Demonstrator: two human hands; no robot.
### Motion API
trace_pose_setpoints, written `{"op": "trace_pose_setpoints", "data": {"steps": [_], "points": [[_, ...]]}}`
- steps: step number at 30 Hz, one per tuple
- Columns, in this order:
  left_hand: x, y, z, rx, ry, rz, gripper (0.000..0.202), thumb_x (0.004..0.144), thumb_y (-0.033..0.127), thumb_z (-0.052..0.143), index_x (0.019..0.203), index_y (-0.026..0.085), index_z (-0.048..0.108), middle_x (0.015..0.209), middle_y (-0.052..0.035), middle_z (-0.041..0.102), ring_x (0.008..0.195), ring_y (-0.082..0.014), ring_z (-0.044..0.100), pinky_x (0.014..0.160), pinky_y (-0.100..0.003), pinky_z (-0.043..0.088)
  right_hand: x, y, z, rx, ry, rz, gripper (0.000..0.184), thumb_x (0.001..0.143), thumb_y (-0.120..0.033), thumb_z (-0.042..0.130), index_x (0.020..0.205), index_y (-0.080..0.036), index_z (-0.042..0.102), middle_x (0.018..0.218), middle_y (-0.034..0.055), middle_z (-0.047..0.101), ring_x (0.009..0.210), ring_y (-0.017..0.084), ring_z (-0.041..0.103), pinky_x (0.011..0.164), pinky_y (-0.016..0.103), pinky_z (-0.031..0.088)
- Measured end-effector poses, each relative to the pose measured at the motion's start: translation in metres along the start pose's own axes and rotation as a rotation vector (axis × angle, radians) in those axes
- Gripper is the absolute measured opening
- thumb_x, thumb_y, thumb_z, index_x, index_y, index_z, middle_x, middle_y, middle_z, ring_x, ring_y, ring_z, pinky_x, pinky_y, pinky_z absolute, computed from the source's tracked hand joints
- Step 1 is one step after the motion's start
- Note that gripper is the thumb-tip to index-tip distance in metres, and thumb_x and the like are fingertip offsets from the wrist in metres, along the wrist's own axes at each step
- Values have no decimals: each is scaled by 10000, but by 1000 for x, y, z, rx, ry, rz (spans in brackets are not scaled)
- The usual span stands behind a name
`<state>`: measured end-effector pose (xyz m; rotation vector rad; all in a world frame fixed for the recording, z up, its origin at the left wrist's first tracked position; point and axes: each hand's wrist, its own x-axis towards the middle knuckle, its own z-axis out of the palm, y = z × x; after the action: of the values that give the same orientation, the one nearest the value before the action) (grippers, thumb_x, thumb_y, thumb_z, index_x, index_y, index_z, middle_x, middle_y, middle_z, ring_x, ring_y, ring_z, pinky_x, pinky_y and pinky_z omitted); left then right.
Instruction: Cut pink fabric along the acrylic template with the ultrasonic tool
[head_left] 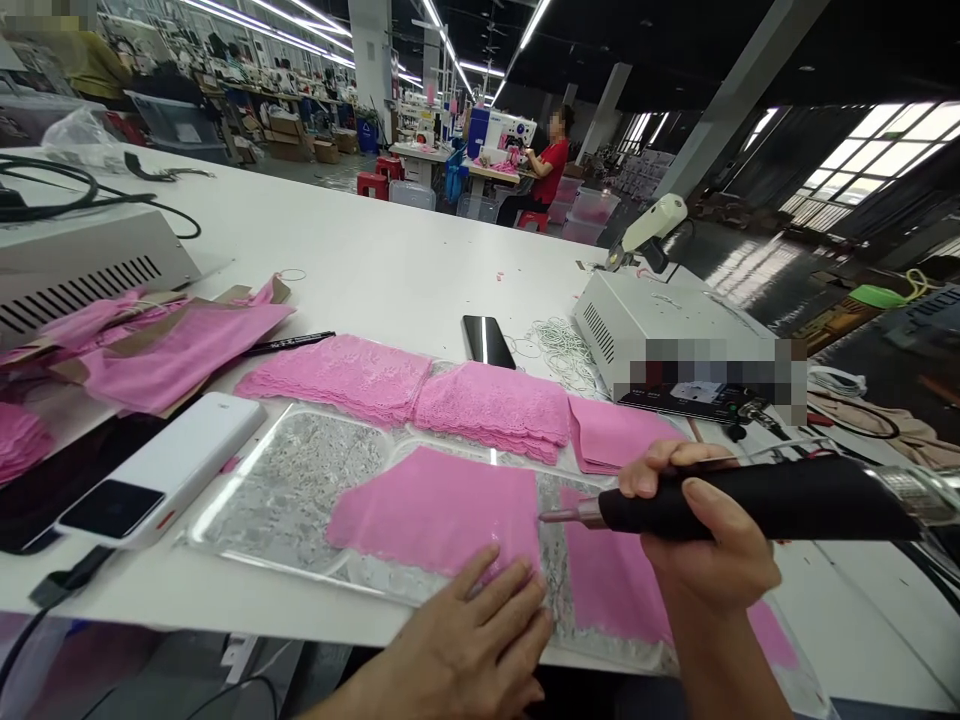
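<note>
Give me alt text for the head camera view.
The right hand holds a black-handled tool, its tip at the edge of a pink fabric piece on a mottled board; the left hand lies over the fabric's near edge. Behind are pink lace stacks, a phone and a grey box; farther back, someone in red sits at a sewing machine.

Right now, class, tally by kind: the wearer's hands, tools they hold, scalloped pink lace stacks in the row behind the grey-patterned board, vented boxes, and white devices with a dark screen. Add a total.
Hands (left hand, right hand): 2
Black-handled tool: 1
Lace stacks: 2
Vented boxes: 2
White device: 1
Total: 8
</note>
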<state>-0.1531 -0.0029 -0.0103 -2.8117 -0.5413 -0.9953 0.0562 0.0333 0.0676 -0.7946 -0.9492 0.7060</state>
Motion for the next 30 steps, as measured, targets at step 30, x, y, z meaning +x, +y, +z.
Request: {"op": "trace_pose_setpoints", "data": {"steps": [30], "points": [[-3, 1, -1, -16, -70, -8, 345, 945, 387, 578, 1200, 161, 629, 1281, -69, 651, 1249, -210, 562, 1154, -404, 352, -7, -3, -1, -25, -91, 21, 106, 725, -277, 657, 786, -200, 615, 739, 6, 570, 523, 118, 541, 491, 306, 497]]}}
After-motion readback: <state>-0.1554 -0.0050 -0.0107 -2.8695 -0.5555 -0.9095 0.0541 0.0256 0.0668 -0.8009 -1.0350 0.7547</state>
